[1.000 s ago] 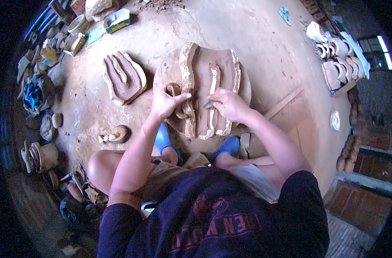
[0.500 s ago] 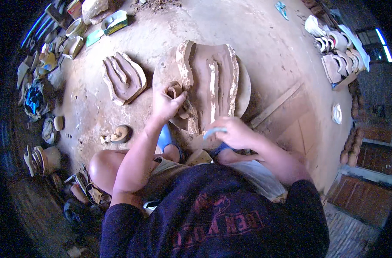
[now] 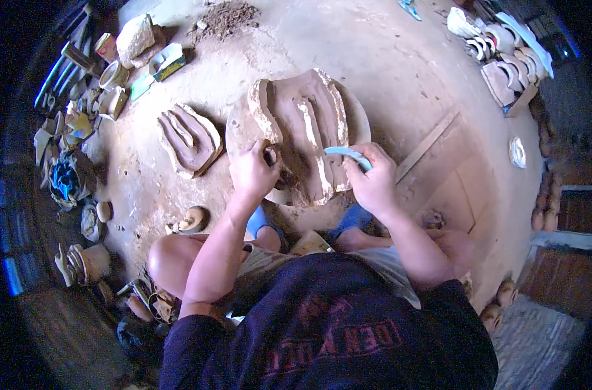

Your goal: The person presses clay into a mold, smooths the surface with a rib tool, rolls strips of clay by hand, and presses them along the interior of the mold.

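A large brown clay mould point(image 3: 306, 130) with raised ribs rests on a round board point(image 3: 239, 127) on the dusty floor in front of me. My left hand point(image 3: 254, 172) presses on the mould's near left edge, fingers curled over a lump of clay. My right hand point(image 3: 372, 182) is closed around a thin light-blue scraper point(image 3: 346, 153), its blade lying against the mould's near right side. A smaller clay mould point(image 3: 191, 140) lies on the floor to the left, untouched.
Pots, tools and clay pieces crowd the left rim point(image 3: 81, 130). A small clay piece point(image 3: 193, 219) sits by my left knee. White and brown moulded pieces point(image 3: 504, 58) are stacked at the upper right. A wooden strip point(image 3: 426, 146) lies to the right; loose soil point(image 3: 228, 16) at the top.
My right hand dropped back toward my body half a second ago, then came forward again to the mould's right side with the blue scraper. The left hand stayed on the mould's near edge.
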Action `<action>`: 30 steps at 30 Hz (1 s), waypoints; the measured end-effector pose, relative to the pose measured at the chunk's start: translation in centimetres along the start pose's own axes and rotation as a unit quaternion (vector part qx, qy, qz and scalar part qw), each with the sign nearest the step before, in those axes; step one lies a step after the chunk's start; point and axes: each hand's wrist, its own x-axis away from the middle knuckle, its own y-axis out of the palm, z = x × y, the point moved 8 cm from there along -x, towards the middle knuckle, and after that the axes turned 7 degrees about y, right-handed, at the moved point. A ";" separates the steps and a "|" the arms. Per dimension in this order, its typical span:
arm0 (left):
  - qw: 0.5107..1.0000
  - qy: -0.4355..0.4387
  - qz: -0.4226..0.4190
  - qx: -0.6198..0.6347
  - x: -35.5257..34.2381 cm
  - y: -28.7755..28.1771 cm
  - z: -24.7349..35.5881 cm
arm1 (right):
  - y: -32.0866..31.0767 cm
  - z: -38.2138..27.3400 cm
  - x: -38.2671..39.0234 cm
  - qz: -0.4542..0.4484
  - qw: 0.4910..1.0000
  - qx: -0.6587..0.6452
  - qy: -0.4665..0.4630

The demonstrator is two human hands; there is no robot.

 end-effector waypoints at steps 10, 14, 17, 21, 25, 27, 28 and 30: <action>0.752 -0.126 -0.121 0.636 3.7 3.0 10.4 | -1.3 2.2 3.3 -0.051 0.987 -0.142 0.058; 0.714 -0.111 -0.107 0.683 2.3 1.7 12.3 | -6.4 6.5 5.1 -0.218 0.942 0.250 0.052; 0.751 -0.059 -0.117 0.647 2.0 1.0 17.9 | -8.5 11.3 8.8 -0.166 0.975 0.051 0.137; 0.831 0.354 -0.181 0.389 5.0 4.8 24.2 | -7.6 7.2 9.6 -0.058 0.840 -0.501 0.199; 0.851 0.406 -0.280 0.182 8.1 8.2 25.2 | -7.0 9.7 9.6 -0.114 0.819 -0.508 0.242; 0.841 0.465 -0.244 0.134 7.3 7.6 26.0 | -12.9 10.0 10.5 -0.071 0.853 -0.461 0.234; 0.846 0.467 -0.221 0.129 6.0 6.9 25.8 | -17.3 9.3 10.4 -0.009 0.881 -0.426 0.206; 0.887 0.397 -0.192 0.132 1.2 5.7 23.1 | -26.2 7.4 11.1 0.216 0.901 -0.336 0.167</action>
